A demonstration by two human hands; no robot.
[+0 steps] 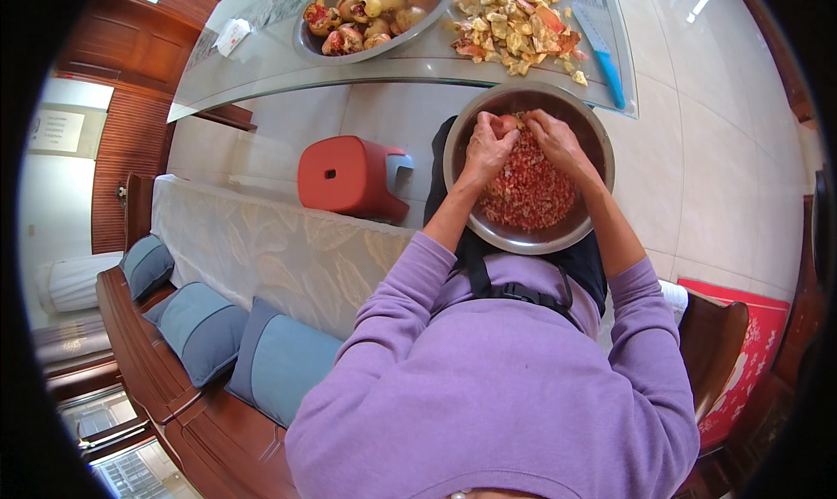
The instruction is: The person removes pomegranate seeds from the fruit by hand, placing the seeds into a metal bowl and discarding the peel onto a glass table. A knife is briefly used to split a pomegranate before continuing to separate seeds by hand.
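A wide stainless steel bowl [596,219] rests on my lap, holding a heap of red pomegranate seeds [531,195]. Over its far side, my left hand [489,147] grips a piece of pomegranate [506,125] with reddish skin. My right hand [554,139] is close beside it, fingers bent against the fruit's right side. The fingertips and the underside of the piece are partly hidden, so its full shape does not show.
On the glass table [418,70] stand a steel basin [392,53] of pomegranates, a pile of peel [516,31] and a blue-handled knife [608,74]. A red plastic stool [340,175] is on the floor at left. Cushions [203,329] line the wooden sofa [222,446].
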